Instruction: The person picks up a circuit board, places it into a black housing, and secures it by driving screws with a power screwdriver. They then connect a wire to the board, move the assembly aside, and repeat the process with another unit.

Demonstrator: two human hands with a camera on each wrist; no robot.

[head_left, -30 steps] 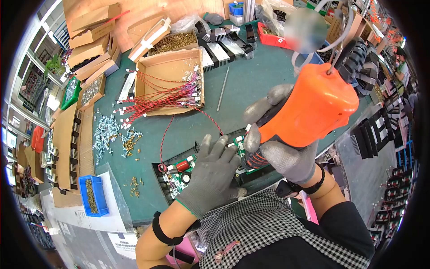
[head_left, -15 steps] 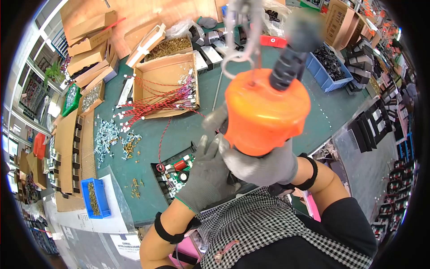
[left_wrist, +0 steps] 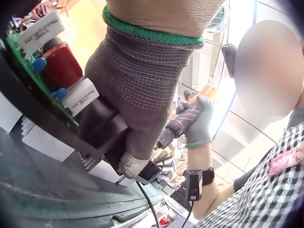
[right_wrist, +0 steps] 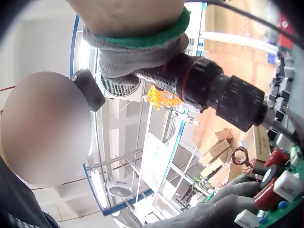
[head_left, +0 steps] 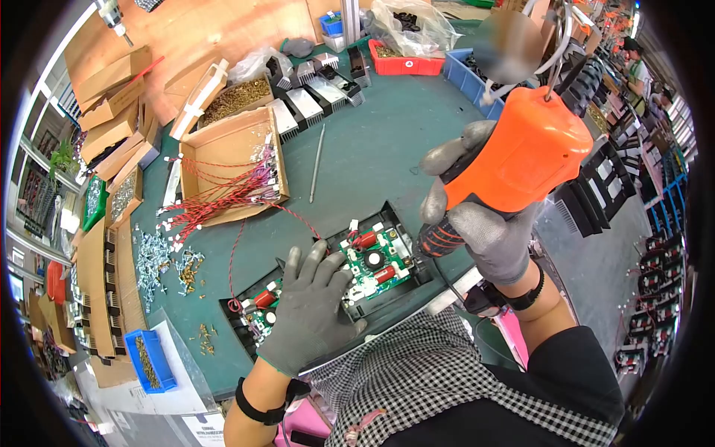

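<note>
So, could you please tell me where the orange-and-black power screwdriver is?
In the head view, the power screwdriver is right of centre, gripped in the grey-gloved right hand, up and right of the larger visible green circuit board.

There is room to pass over the green counter (head_left: 391, 141), between the thin stick (head_left: 318, 162) on the left and the big orange tool (head_left: 518, 153) on the right. A brown box (head_left: 223, 140) with red wires (head_left: 216, 191) blocks the left, a red bin (head_left: 406, 66) the far side, and a black case (head_left: 422, 273) the near side.

Gloved hands (head_left: 309, 316) (orange driver (head_left: 521, 153) in right)
</note>
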